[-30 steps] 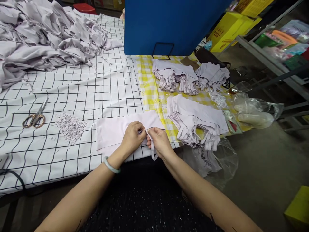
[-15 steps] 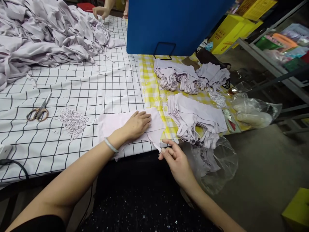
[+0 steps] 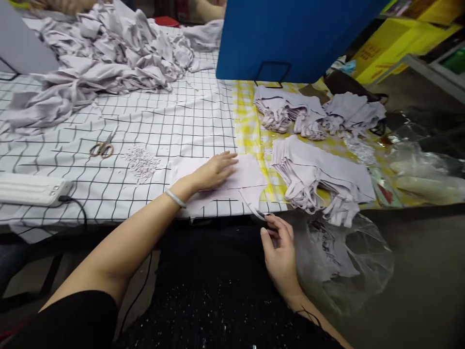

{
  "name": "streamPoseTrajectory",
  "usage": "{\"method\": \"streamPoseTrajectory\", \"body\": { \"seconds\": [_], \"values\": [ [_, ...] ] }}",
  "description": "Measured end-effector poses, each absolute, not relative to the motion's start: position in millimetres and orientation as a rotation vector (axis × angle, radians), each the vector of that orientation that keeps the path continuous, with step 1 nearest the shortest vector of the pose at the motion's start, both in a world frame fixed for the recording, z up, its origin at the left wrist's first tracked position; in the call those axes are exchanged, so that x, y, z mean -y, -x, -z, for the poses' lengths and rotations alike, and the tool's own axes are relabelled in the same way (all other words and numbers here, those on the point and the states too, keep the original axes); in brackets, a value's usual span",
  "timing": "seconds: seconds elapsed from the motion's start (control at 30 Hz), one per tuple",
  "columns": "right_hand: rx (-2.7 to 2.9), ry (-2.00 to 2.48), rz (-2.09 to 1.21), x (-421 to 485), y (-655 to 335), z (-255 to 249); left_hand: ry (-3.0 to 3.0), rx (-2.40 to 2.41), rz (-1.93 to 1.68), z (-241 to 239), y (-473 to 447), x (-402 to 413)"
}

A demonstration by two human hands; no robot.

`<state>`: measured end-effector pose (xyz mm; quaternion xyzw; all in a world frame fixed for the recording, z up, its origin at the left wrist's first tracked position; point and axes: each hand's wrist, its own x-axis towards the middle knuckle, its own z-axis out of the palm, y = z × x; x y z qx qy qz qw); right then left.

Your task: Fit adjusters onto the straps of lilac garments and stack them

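Observation:
A pale lilac fabric piece lies flat at the near edge of the grid-patterned table. My left hand rests palm down on it with fingers spread. My right hand is below the table edge and pinches the end of a thin strap that hangs from the piece. To the right, on the yellow checked cloth, lies a stack of like pieces.
Scissors and a heap of small fabric clippings lie left of the piece. A big pile of lilac fabric fills the far left. A blue box stands behind. A white device sits at left. Plastic bags hang at right.
Both hands were together on the strap; the left hand then flattened onto the piece and the right hand pulled the strap down past the table edge. The view shifted right.

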<state>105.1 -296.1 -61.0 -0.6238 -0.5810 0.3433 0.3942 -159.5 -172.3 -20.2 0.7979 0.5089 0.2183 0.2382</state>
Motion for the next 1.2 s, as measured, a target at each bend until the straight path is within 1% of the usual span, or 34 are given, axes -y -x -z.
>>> {"method": "streamPoseTrajectory", "body": {
  "seconds": [0.03,0.1,0.2,0.3,0.37,0.43,0.57,0.63,0.77,0.97,1.03,1.2],
  "values": [
    [1.488,1.589,-0.868,297,-107,62,-2.132,-1.454,-0.753,19,173,185],
    [1.444,1.637,-0.98,299,-111,68,-2.064,-1.576,-0.956,22,197,216],
    [1.41,1.679,-1.12,297,-114,82,-2.121,-1.623,-0.983,34,213,258],
    [1.462,1.64,-1.074,292,-112,91,-2.271,-1.554,-0.972,43,196,263],
    [1.441,1.655,-0.982,286,-109,95,-2.36,-1.5,-0.889,40,170,245],
    [1.393,1.691,-0.94,279,-107,97,-2.423,-1.455,-0.71,32,141,220],
    [1.399,1.641,-1.121,278,-116,97,-2.468,-1.435,-0.286,24,99,181],
    [1.414,1.585,-1.151,284,-124,95,-2.462,-1.476,-0.171,29,92,174],
    [1.325,1.558,-1.178,287,-124,98,-2.483,-1.528,-0.143,41,93,173],
    [1.198,1.471,-1.389,270,-108,105,-2.5,-1.527,-0.132,41,94,174],
    [1.249,1.432,-1.366,278,-115,97,-2.501,-1.533,-0.124,40,94,173],
    [1.514,1.349,-1.151,301,-133,71,-2.49,-1.51,-0.135,43,94,172]
  ]
}}
